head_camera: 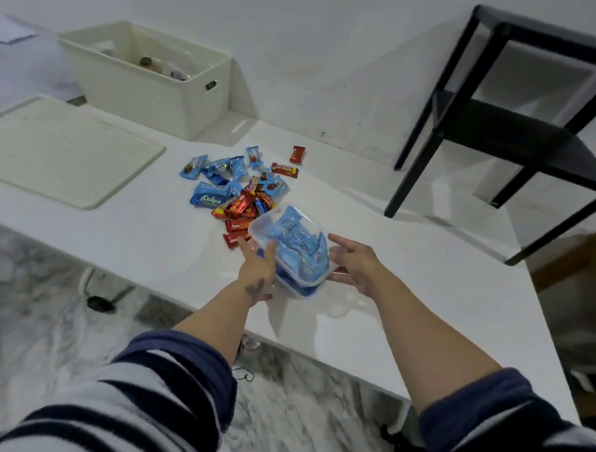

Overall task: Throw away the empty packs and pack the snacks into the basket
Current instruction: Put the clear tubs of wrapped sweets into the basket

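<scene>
1. Here, a clear rectangular plastic tub (pixel 290 246) filled with light-blue snack wrappers sits tilted at the near end of a white tabletop (pixel 152 243), its long axis running away from the person toward the upper left.
2. Left hand (pixel 257 270): fingers curled around the tub's near-left rim, gripping it.
3. Right hand (pixel 354 262): fingers spread and slack at the tub's right wall (contact cannot be confirmed).
4. Loose pile of blue and red wrapped snacks (pixel 240 192): just beyond the tub, touching its far-left corner.
5. Cream plastic basket with cut-out handles (pixel 152 79): well apart, far left of both hands, so the left arm is judged nearer for any transfer.
</scene>
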Demonstrator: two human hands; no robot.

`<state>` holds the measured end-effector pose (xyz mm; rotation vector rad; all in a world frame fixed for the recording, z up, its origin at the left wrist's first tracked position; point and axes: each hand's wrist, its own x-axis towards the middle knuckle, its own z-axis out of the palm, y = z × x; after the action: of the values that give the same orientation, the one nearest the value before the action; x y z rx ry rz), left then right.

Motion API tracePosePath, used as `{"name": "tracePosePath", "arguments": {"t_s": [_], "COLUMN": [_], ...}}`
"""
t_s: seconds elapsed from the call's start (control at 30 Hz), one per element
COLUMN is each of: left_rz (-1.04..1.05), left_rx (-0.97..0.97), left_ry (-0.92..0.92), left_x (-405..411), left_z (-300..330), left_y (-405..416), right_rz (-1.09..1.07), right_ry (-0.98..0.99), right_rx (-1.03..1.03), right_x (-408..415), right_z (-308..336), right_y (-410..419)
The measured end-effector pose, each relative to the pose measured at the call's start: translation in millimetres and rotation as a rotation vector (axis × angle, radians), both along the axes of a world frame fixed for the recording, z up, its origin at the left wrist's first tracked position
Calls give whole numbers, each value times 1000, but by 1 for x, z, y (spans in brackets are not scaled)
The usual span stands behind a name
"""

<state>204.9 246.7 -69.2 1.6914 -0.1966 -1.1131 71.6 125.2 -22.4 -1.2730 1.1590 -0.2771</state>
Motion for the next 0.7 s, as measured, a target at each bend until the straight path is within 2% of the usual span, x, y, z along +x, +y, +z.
{"name": "tracePosePath", "arguments": {"t_s": [0.07,0.2,0.33,0.47,0.7], "left_rz": [4,10,22,77,42], "left_rx": [-18,-63,-53,-42,-25], "left_ry": [-19,-48,-96,-143,-232], "left_x": [-10,-20,-28,-33,-16], "left_z": [1,0,0,-3,-8], "left_y": [1,-1,-1,-4,-1], "right_rz": [46,204,350,530,487], "right_ry": [25,189,177,215,165], "right_rx": [-14,-263,-368,-309,-133], "right_x": [-4,-2,12,27,20], "right_z": [-3,-6,-2,-5,-20], "right_y": [-2,-14,-27,-35,-21]}}
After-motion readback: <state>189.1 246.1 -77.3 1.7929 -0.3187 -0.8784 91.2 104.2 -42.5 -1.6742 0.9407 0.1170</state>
